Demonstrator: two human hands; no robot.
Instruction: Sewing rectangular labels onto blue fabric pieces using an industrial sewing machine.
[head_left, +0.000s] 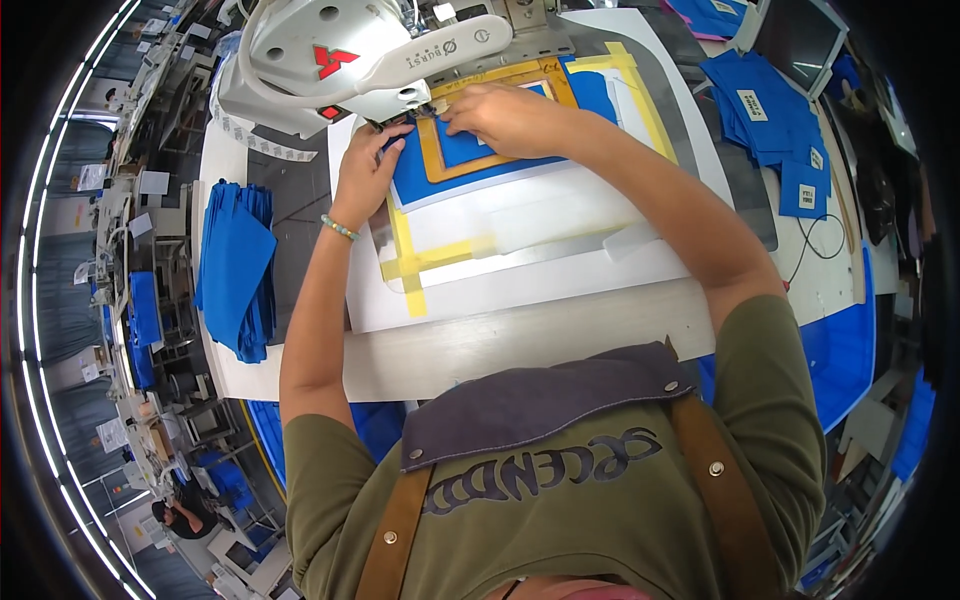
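A white sewing machine head (330, 50) stands at the top of the head view. Beneath it lies an amber template frame (432, 160) on blue fabric (412, 185), with more blue fabric inside its opening. My left hand (366, 172) rests at the left edge of that fabric, close to the needle area, thumb and fingers apart. My right hand (510, 122) lies over the frame's opening, its fingers bent and drawn together by the needle area. What those fingertips pinch, if anything, is hidden. A clear sheet with yellow tape (435, 262) sits under the work.
On the left lies a stack of blue fabric pieces (238, 270). Blue pieces with white labels (765, 110) are piled at the right, near a screen (797, 45). A thin black cable (822, 235) curls by the right table edge. Blue bins (845, 360) stand below the table.
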